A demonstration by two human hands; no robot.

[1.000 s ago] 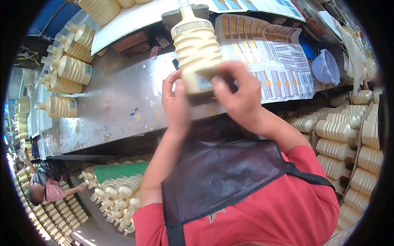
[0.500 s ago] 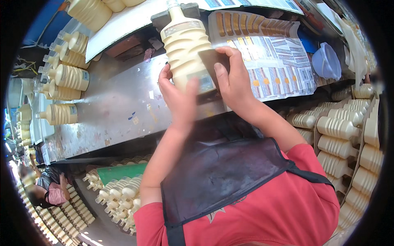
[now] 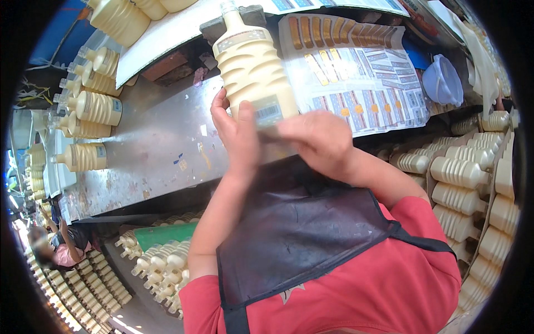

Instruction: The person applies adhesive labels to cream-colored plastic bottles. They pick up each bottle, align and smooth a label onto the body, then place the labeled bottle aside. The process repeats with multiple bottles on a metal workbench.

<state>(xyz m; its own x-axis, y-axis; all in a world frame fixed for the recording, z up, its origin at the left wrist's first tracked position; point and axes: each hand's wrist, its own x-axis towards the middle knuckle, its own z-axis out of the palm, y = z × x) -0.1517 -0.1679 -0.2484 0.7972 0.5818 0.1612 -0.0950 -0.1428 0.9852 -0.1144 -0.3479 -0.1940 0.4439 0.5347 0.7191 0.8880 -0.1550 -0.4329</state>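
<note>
A cream bottle (image 3: pixel 250 72) with wavy ridges lies on the metal bench, its neck pointing away in a notched dark grey block (image 3: pixel 253 16). A patterned band wraps its shoulder, and a rectangular label (image 3: pixel 268 111) sits near its base. My left hand (image 3: pixel 238 128) grips the bottle's lower left side, thumb on the label's edge. Against the base, my right hand (image 3: pixel 320 136) is closed and blurred by motion. It pinches a flat brown pad, of which only a dark smear shows between the fingers.
Right of the bottle lies a sheet of stickers (image 3: pixel 361 72), with a pale blue bucket (image 3: pixel 442 82) beyond. Several finished-looking bottles (image 3: pixel 83 157) stand at the bench's left. More bottles are stacked in racks (image 3: pixel 456 172) at right and below left (image 3: pixel 164 264). Another person (image 3: pixel 64 245) sits far left.
My right hand has swept from the bottle's right side down to its base, taking the brown pad along. My left hand keeps its hold. The bottle has shifted slightly.
</note>
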